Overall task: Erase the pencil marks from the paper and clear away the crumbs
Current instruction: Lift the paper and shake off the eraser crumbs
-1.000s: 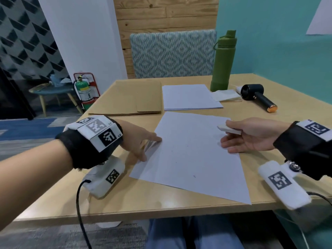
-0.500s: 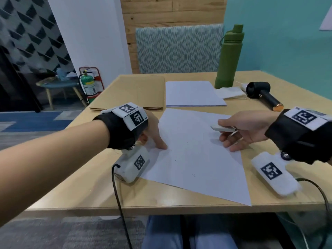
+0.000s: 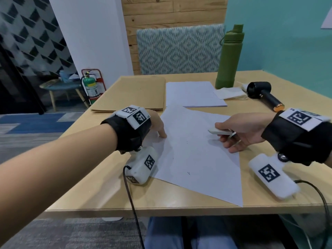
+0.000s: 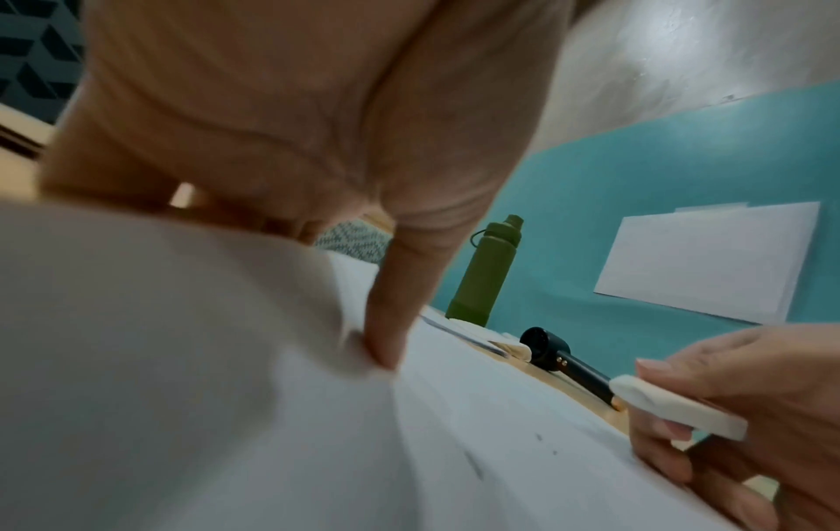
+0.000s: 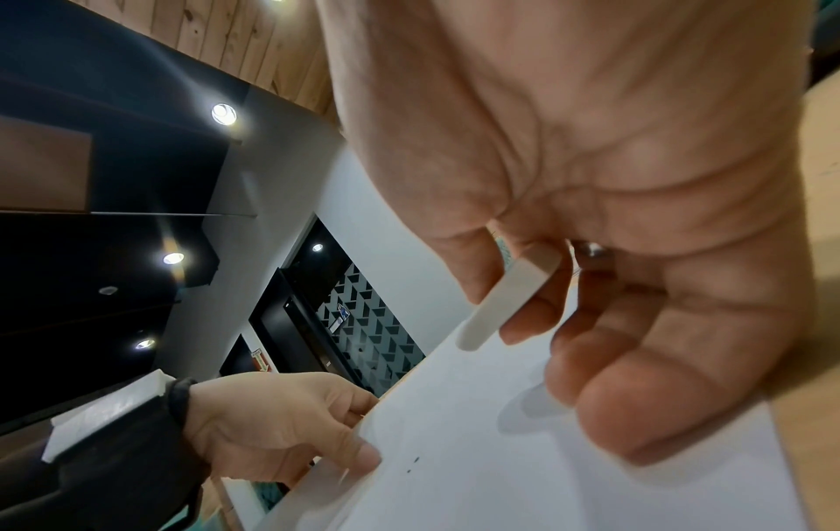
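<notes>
A white sheet of paper (image 3: 197, 159) lies askew on the wooden table (image 3: 89, 194), with small pencil marks (image 3: 188, 173) near its middle. My left hand (image 3: 159, 129) is at the sheet's left edge, thumb (image 4: 386, 341) pressed on top and the other fingers curled at the edge, which bulges up slightly. My right hand (image 3: 221, 134) pinches a flat white eraser (image 3: 214, 131) between thumb and forefinger just above the sheet's right part, lower fingers resting on the paper. The right wrist view shows the eraser (image 5: 504, 305) pointing at the paper (image 5: 545, 485).
At the back stand a green bottle (image 3: 229, 58), a black handheld device with an orange tip (image 3: 264, 94), a folded cloth (image 3: 230, 93), a stack of white sheets (image 3: 194, 94) and brown envelopes (image 3: 133, 94). A patterned chair (image 3: 179, 49) faces me.
My left hand has slid forward along the sheet's left edge, from spread fingers to a thumb on top. My right hand with the eraser has come slightly lower over the paper.
</notes>
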`<state>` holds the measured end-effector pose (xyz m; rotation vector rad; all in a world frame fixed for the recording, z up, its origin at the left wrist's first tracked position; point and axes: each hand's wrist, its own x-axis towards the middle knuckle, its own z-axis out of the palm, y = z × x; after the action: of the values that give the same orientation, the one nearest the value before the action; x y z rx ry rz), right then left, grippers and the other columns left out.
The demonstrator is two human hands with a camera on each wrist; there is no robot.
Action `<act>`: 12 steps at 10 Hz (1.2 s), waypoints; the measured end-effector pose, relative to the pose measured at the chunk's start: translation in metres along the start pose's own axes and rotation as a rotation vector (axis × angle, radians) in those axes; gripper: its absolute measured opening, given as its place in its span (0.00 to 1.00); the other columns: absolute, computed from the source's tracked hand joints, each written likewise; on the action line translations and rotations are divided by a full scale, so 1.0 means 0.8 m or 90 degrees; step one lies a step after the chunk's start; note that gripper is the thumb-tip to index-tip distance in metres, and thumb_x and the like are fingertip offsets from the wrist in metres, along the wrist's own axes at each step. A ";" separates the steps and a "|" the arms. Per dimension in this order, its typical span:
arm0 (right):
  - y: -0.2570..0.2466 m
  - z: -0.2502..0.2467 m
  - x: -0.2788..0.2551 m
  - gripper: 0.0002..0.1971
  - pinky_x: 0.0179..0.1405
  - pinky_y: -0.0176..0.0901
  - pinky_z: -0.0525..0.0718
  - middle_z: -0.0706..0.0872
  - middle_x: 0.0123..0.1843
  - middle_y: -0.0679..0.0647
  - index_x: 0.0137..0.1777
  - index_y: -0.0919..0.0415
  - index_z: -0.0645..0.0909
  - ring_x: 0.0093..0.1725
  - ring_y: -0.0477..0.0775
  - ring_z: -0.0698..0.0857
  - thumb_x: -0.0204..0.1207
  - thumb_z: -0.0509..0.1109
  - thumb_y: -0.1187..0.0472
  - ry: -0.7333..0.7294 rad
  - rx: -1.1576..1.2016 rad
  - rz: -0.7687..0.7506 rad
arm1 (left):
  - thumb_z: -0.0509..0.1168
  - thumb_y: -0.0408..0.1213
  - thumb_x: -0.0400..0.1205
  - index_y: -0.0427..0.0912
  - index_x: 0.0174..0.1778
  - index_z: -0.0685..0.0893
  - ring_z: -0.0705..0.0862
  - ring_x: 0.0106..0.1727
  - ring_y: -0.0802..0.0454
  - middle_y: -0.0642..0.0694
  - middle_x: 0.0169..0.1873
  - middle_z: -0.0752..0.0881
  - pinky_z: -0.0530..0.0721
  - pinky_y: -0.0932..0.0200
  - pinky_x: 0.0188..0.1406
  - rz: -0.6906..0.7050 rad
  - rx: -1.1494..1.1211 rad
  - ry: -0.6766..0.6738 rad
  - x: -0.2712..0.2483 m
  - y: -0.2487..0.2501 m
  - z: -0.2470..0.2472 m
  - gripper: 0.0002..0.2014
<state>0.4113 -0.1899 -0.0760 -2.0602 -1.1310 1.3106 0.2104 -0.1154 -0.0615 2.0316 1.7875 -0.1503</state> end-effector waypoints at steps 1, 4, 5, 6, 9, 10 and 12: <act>-0.005 -0.005 0.003 0.14 0.28 0.43 0.79 0.76 0.40 0.57 0.43 0.64 0.75 0.32 0.53 0.75 0.84 0.60 0.53 0.026 0.016 -0.030 | 0.67 0.38 0.81 0.30 0.66 0.79 0.83 0.59 0.42 0.36 0.64 0.82 0.72 0.59 0.45 0.031 -0.107 0.066 0.022 -0.019 -0.003 0.20; -0.044 -0.025 0.012 0.18 0.50 0.49 0.78 0.79 0.67 0.60 0.62 0.62 0.81 0.61 0.55 0.78 0.79 0.65 0.51 0.089 0.143 -0.237 | 0.60 0.29 0.84 0.39 0.55 0.84 0.84 0.47 0.42 0.35 0.53 0.87 0.82 0.48 0.49 0.201 -0.601 0.141 0.018 -0.055 -0.048 0.08; -0.060 -0.019 0.012 0.17 0.48 0.44 0.82 0.84 0.65 0.64 0.57 0.69 0.84 0.52 0.53 0.83 0.80 0.66 0.55 0.121 0.180 -0.357 | 0.58 0.28 0.85 0.45 0.40 0.82 0.86 0.30 0.56 0.50 0.31 0.89 0.85 0.61 0.33 0.267 -0.684 0.181 0.010 -0.057 -0.067 0.12; -0.086 -0.018 0.005 0.17 0.48 0.44 0.85 0.86 0.61 0.66 0.54 0.72 0.86 0.50 0.53 0.84 0.78 0.68 0.56 0.217 0.172 -0.469 | 0.60 0.26 0.84 0.42 0.41 0.81 0.87 0.31 0.59 0.49 0.34 0.89 0.87 0.64 0.35 0.301 -0.754 0.249 0.007 -0.054 -0.082 0.10; -0.088 -0.003 0.008 0.15 0.59 0.58 0.84 0.90 0.49 0.64 0.46 0.68 0.89 0.54 0.63 0.87 0.74 0.73 0.54 0.281 -0.029 -0.441 | 0.58 0.23 0.84 0.33 0.59 0.81 0.85 0.46 0.47 0.40 0.52 0.85 0.84 0.53 0.48 0.269 -0.662 0.230 0.011 -0.046 -0.054 0.11; -0.079 -0.001 0.008 0.16 0.59 0.60 0.84 0.90 0.50 0.66 0.46 0.69 0.89 0.52 0.63 0.87 0.74 0.73 0.53 0.283 -0.043 -0.423 | 0.58 0.23 0.84 0.27 0.64 0.79 0.82 0.53 0.46 0.37 0.55 0.84 0.82 0.50 0.50 0.246 -0.667 0.228 0.014 -0.045 -0.048 0.13; -0.075 -0.017 0.003 0.15 0.58 0.66 0.84 0.89 0.51 0.68 0.43 0.67 0.89 0.55 0.69 0.86 0.74 0.72 0.53 0.290 -0.014 -0.414 | 0.58 0.28 0.85 0.30 0.64 0.79 0.83 0.56 0.43 0.33 0.61 0.84 0.81 0.44 0.61 0.261 -0.696 0.233 0.016 -0.039 -0.060 0.13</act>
<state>0.4000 -0.1533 -0.0277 -1.6545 -1.4151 0.4895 0.1728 -0.0830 -0.0303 1.5390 1.1150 1.1202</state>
